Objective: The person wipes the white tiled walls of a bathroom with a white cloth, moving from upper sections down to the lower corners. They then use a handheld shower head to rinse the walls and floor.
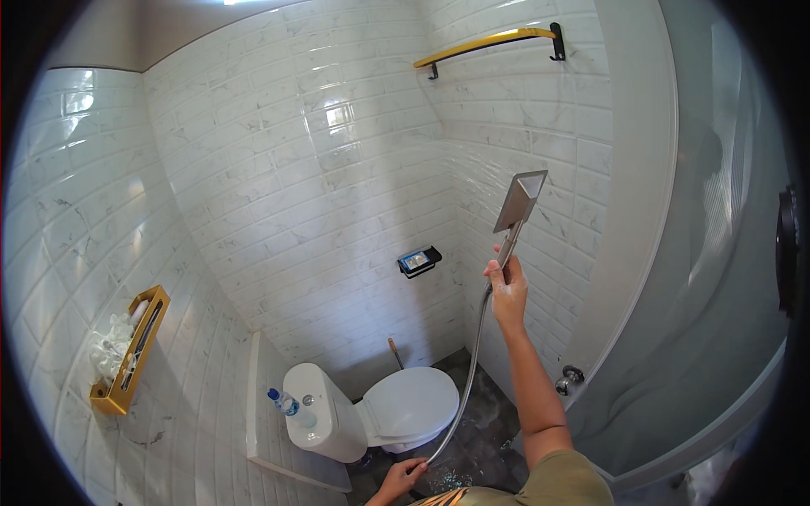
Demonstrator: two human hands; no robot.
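Observation:
My right hand [510, 293] is raised and wrapped round the handle of a square silver shower head [521, 199]. Fine jets of water leave its face toward the white tiled wall [494, 160] on the left. From the handle a flexible metal hose [474, 363] curves down past the toilet. Low in the picture, my left hand [400, 481] is closed on the lower part of that hose, fingers pinched round it. The white toilet [413, 403], lid down, stands just beyond my left hand.
A clear bottle with a blue cap [283, 401] stands on the cistern [333, 413]. Walls carry a gold shelf [128, 350], a dark paper holder [419, 261] and a gold rail [489, 40]. A door [675, 337] with a round knob [570, 379] is at right. The dark floor [489, 413] looks wet.

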